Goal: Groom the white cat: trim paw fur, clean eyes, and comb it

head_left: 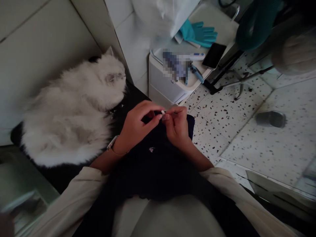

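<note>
Over my dark apron, my left hand (138, 123) and my right hand (177, 126) meet at the fingertips. Between them is a small white piece (163, 112) that looks like a bit of cotton; it is too small to make out fully. Both hands pinch it with thumb and fingers, and the fingers partly cover it. To the left of my left hand, a fluffy white cat (71, 105) lies on a black padded surface (133, 93), its head toward the middle.
A white trolley (163, 79) beyond my hands carries teal rubber gloves (202, 34), a dark phone (214, 55), blue-handled clippers (197, 73) and a blurred-out item. Speckled floor (209, 121) lies at right, with a grey slipper-like object (270, 118). Tiled wall (44, 36) stands behind the cat.
</note>
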The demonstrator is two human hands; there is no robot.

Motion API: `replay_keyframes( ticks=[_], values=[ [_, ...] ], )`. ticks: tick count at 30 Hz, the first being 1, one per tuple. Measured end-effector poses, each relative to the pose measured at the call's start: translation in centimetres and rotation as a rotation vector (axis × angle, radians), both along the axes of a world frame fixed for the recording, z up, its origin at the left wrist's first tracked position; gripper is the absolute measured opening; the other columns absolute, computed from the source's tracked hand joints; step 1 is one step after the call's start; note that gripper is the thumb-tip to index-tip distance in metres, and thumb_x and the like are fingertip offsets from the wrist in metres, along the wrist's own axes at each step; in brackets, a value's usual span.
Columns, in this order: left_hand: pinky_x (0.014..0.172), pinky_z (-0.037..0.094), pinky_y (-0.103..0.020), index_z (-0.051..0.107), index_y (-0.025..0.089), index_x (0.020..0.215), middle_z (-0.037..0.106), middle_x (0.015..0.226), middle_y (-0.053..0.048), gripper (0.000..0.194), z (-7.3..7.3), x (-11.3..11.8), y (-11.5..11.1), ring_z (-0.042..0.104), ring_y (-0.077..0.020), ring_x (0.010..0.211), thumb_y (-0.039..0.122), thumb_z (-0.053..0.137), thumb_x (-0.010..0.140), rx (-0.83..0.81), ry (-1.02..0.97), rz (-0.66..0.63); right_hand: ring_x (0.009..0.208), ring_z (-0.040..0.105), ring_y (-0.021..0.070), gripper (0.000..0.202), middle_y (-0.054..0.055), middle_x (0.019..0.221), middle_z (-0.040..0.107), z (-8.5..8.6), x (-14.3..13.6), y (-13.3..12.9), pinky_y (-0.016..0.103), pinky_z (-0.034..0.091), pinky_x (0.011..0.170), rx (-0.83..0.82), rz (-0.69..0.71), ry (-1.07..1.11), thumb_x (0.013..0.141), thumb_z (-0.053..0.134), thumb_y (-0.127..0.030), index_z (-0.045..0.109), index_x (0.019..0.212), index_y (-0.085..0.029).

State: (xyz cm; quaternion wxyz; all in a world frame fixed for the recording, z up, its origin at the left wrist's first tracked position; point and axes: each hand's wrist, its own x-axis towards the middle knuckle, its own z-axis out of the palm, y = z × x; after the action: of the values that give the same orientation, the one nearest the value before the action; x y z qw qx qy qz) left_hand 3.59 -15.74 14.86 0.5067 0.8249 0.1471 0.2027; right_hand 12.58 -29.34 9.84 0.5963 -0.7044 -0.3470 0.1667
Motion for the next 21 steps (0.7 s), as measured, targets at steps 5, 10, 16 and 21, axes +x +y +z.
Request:
replay_keyframes(
  ticks=[5,10,16,21],
  values=[
    [0.078,0.053,-0.024,0.077,0.021,0.090,0.074,0.090,-0.003,0.011,0.1,-0.4,2.0,0.068,-0.0148,0.083,0.029,0.070,0.091,0.047,0.061,-0.074,0.068,0.062,0.0126,0.013,0.001,0.084,0.064,0.2,1.1,0.2,0.026,0.047,0.064,-0.077,0.172,-0.056,0.100,0.046,-0.035,0.043,0.104,-0.023],
    [0.073,0.056,-0.023,0.079,0.022,0.085,0.076,0.086,-0.003,0.009,-0.3,-0.5,3.1,0.070,-0.0155,0.077,0.030,0.075,0.086,-0.107,0.107,0.023,0.075,0.067,0.0166,0.013,0.003,0.087,0.070,1.2,2.8,0.4,0.030,0.050,0.072,-0.206,0.300,-0.124,0.099,0.049,-0.033,0.050,0.107,-0.023],
    [0.072,0.057,-0.024,0.079,0.019,0.083,0.076,0.082,-0.003,0.008,-0.4,-0.8,3.5,0.070,-0.0161,0.075,0.026,0.076,0.082,-0.169,0.128,0.180,0.061,0.059,0.0147,0.019,-0.002,0.071,0.066,1.3,3.7,0.6,0.028,0.046,0.067,-0.317,0.304,-0.139,0.099,0.047,-0.028,0.049,0.116,-0.020],
    [0.069,0.057,-0.023,0.079,0.019,0.082,0.076,0.080,-0.002,0.007,-0.4,-1.0,4.2,0.070,-0.0156,0.074,0.025,0.078,0.078,-0.263,0.118,0.303,0.063,0.058,0.0125,0.015,-0.002,0.073,0.064,1.4,4.3,1.5,0.025,0.046,0.068,-0.264,0.335,-0.086,0.099,0.048,-0.027,0.054,0.110,-0.021]
  ],
)
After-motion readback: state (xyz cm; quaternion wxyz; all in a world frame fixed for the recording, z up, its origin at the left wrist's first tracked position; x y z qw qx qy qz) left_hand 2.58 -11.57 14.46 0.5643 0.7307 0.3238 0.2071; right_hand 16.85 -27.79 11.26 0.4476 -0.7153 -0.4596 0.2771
